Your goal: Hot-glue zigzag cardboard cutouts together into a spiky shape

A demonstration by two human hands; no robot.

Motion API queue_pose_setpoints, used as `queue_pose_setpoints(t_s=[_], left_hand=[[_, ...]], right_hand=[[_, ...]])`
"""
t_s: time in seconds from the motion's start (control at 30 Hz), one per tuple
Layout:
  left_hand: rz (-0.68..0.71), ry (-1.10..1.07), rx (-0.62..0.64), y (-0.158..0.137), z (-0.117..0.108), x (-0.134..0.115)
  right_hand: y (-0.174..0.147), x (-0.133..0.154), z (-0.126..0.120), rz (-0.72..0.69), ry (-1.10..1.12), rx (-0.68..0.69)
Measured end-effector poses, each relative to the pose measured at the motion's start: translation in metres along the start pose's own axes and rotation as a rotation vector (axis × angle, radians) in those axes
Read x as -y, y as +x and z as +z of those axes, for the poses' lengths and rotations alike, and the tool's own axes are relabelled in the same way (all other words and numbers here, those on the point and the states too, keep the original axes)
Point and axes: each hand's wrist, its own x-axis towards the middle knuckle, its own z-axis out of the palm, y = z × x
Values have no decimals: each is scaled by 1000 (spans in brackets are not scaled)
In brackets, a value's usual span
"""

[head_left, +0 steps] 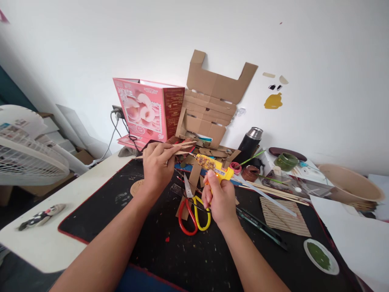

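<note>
Scissors [192, 213] lie on the black mat [121, 219], just under the hands. The right hand [220, 198] is clenched around a yellow glue gun [214, 166] — its nozzle meets the thin sticks [182, 147] pinched in the left hand [156, 164]. Behind stands a pink box [146, 109].

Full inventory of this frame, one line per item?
wooden sticks: few, tan, pinched in left hand
glue gun: 1, yellow, in right hand, nozzle at the sticks
scissors: 2, red and yellow handles, on mat below the hands
mat: 1, black, on the table
pink box: 1, against wall
cardboard: brown, leaning on wall
flask: 1, black, right of cardboard
fan: 1, white, far left
bowl: 1, beige, right
left hand: grip shut on sticks
right hand: grip shut on glue gun
</note>
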Motion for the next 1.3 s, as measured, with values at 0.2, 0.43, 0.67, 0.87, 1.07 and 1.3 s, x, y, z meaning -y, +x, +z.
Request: queue_pose_setpoints(t_s=[0.2,0.43,0.67,0.87,1.07,1.3], left_hand=[[-13,4,7,-1,1,0],[-9,0,9,-1,1,1],[25,7,-13,0,1,1],[53,17,-28,-1,2,2],[64,24,-34,-1,2,3],[55,27,-21,0,1,2]], right_hand=[[0,-1,0,0,10,-9],[0,-1,0,12,16,-14],[1,0,0,21,16,-14],[0,-2,0,18,16,-18],[0,-1,0,15,23,-15],[1,-1,0,11,25,-6]])
